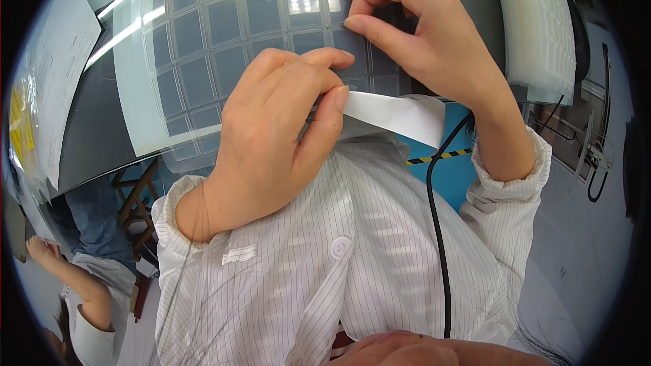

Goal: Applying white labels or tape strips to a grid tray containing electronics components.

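My left hand [274, 125] is closed, thumb against fingers, on one end of a white strip [397, 114] that looks like paper or backing tape. The strip stretches to the right and its free end curls down in front of my coat. Beneath both hands lies a clear plastic tray [224, 24] with rows of square compartments. Over the tray's right side, my right hand [434, 34] is curled, with thumb and index fingertips nearly together. Whatever may be between those fingertips is too small or hidden to make out.
A stack of clear trays [532, 27] stands at the right. Paper sheets [57, 47] and clear plastic wrap lie at the far left. A black cable [437, 230] hangs down across my striped coat. Another person's arm [81, 285] shows at lower left.
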Tool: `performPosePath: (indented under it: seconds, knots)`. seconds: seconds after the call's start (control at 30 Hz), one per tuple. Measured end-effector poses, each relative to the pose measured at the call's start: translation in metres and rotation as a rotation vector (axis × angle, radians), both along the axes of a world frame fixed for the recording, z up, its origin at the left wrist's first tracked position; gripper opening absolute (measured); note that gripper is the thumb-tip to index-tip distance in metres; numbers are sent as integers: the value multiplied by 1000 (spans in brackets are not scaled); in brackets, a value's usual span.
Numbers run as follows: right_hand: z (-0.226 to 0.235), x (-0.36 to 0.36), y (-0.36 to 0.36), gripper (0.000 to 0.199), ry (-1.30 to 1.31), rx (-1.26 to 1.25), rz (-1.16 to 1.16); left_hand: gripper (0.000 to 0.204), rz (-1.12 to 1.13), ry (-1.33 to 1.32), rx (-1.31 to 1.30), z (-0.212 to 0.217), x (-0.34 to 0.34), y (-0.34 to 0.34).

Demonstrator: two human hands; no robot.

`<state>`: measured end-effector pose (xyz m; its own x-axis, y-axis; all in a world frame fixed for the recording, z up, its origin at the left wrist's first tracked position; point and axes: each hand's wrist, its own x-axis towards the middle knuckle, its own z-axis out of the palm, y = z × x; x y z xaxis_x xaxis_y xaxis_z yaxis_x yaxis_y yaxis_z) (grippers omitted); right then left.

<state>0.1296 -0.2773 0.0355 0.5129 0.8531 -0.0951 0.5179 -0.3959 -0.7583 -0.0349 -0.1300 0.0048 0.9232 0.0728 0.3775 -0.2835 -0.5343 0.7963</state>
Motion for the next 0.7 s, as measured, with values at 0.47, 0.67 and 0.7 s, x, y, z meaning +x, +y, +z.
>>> performPosePath:
  seconds: [0.47, 0.67, 0.7]
  knots:
    - [-1, -14, -4, 10, 3, 104, -80, 4, -16, -31, -13, -2, 3, 1]
    - [15, -38, -29, 11, 0, 191, 62, 4, -9, 56, -73, 9, -8, 1]
    - [20, -49, -30, 14, 68, 250, 60, 2, 6, 64, -126, 12, -9, -2]
